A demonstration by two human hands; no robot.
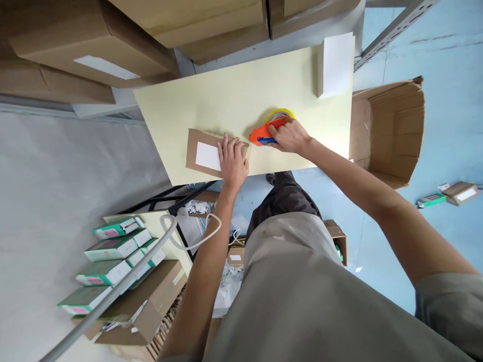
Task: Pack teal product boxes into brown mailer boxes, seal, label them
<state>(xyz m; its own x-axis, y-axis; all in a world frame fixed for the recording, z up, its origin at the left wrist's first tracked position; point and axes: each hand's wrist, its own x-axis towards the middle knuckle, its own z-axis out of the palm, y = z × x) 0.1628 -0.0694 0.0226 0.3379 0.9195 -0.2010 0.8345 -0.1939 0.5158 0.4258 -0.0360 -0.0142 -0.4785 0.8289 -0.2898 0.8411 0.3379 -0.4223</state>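
On the pale yellow tabletop (234, 95) lies a small cardboard box (192, 158) bearing a white label (207, 156). My left hand (233, 161) holds the right end of this box, its fingers over the top and towards the far edge, the thumb at the near right side. Just to the right, my right hand (289, 136) is closed around an orange tape dispenser (260, 133) with blue parts and a yellow-rimmed roll. The dispenser's front tip is close to the box's right end. Whether tape runs between them is too small to tell.
A white stack (335, 65) stands at the table's back right corner. Large cartons (94, 40) fill the shelf behind. An open carton (396, 133) adjoins the right edge. Left of me are green-and-white boxes (113, 246) and a grey pole with a white cable (192, 246).
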